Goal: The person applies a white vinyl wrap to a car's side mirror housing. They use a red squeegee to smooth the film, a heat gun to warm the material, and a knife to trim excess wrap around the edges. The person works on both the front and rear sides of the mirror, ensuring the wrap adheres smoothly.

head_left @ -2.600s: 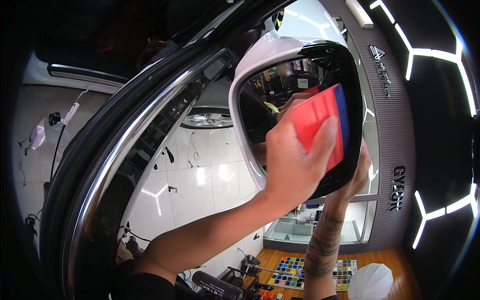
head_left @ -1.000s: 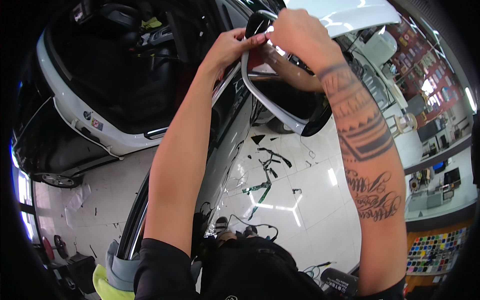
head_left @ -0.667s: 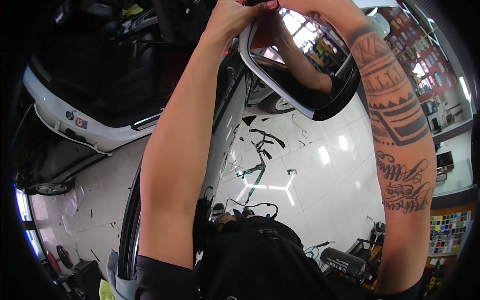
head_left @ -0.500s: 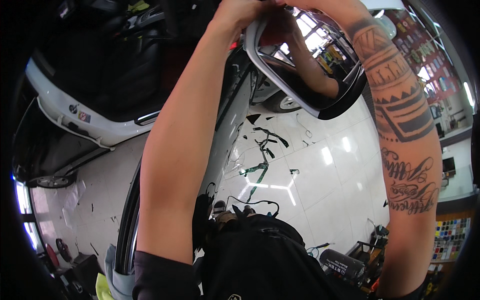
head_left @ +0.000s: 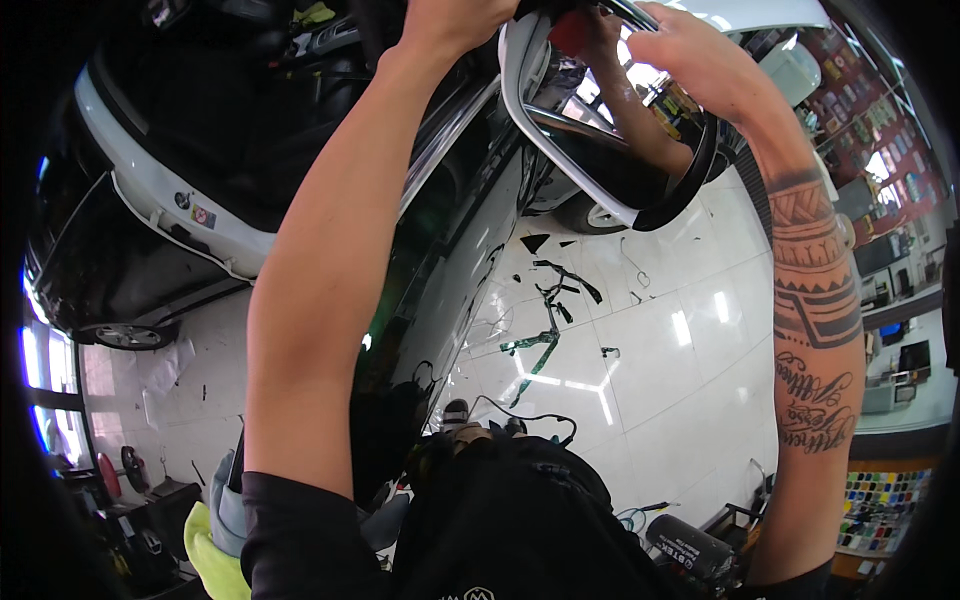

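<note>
A car's side mirror with a silver-white and black housing fills the top middle. Its glass reflects a bare arm and a red, flat object near the hand. My right hand bends round the mirror's upper outer edge, thumb on the glass side. My left hand is left of the mirror at the top edge, over the car door. Its fingers are mostly cut off, so what they hold, if anything, is hidden. Below the mirror runs the dark door window with its bright metal trim.
Dark film scraps lie on the white tiled floor. The car's door sill and dark seats are at left. Yellow and grey cloths hang lower left. A black cylindrical container stands lower right, near colour swatches.
My hands have moved apart, the left going left and the right going right and down onto the mirror edge. The view has shifted slightly, showing more of the door window.
</note>
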Available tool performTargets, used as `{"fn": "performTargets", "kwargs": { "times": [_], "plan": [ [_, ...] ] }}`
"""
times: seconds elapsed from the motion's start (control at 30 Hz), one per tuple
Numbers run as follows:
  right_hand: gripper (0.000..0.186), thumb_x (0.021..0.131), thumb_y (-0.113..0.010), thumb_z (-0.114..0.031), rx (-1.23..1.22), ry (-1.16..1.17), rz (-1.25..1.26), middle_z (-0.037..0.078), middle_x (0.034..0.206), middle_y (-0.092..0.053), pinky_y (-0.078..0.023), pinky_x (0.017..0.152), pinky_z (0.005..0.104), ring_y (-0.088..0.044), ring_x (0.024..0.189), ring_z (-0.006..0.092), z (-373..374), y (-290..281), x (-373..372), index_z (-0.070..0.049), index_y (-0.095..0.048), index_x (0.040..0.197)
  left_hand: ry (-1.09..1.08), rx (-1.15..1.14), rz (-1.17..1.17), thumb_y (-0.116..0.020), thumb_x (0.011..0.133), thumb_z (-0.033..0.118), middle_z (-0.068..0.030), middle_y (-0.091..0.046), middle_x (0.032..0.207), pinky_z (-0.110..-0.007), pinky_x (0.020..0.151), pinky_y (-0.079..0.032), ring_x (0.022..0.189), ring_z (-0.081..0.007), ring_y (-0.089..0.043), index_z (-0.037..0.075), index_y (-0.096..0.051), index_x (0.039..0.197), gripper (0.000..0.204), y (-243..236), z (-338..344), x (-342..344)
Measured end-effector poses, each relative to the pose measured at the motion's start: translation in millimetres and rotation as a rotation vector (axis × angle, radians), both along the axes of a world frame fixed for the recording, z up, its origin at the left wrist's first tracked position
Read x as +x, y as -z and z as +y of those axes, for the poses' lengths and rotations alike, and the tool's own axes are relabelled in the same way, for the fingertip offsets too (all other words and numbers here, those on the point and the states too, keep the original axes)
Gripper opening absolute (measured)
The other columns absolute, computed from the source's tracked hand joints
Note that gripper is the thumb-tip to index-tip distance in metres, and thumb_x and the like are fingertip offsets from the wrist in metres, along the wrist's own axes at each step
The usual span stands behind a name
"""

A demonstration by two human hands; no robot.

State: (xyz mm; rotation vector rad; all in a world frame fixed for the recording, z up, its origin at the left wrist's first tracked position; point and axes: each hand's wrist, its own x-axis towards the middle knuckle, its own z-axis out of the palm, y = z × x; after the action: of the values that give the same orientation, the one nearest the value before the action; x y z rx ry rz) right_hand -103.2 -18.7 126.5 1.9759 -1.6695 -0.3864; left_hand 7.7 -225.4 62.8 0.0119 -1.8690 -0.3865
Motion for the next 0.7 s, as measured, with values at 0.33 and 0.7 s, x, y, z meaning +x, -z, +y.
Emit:
{"fn": "performTargets", "kwargs": {
  "times": [0.33, 0.7],
  "plan": [
    [0.023, 0.08, -0.053, -0.019, -0.228, 0.452, -0.798, 0.025, 0.079, -0.066, -0.049, 0.069, 0.0448, -0.063, 0.076, 0.0425, 5, -9, 45, 0.0, -0.066, 0.084, -0.008, -0.003, -0.024, -0.072, 0.069, 0.005, -0.0187, -0.058, 0.071, -0.04, 0.062, -0.047, 0.065, -0.0344, -0.058, -0.004, -0.059, 0.075, 0.017, -7, 6, -13],
    [0.019, 0.079, -0.065, -0.018, -0.578, 0.327, -0.598, 0.02, 0.073, -0.065, -0.052, 0.066, 0.0429, -0.067, 0.072, 0.0359, 0, 2, 53, 0.001, -0.069, 0.08, 0.53, 0.37, -0.451, -0.061, 0.089, -0.004, -0.0019, -0.066, 0.092, -0.023, 0.076, -0.049, 0.085, -0.0087, -0.06, -0.003, -0.064, 0.108, 0.019, -20, -30, 21]
  ]
}}
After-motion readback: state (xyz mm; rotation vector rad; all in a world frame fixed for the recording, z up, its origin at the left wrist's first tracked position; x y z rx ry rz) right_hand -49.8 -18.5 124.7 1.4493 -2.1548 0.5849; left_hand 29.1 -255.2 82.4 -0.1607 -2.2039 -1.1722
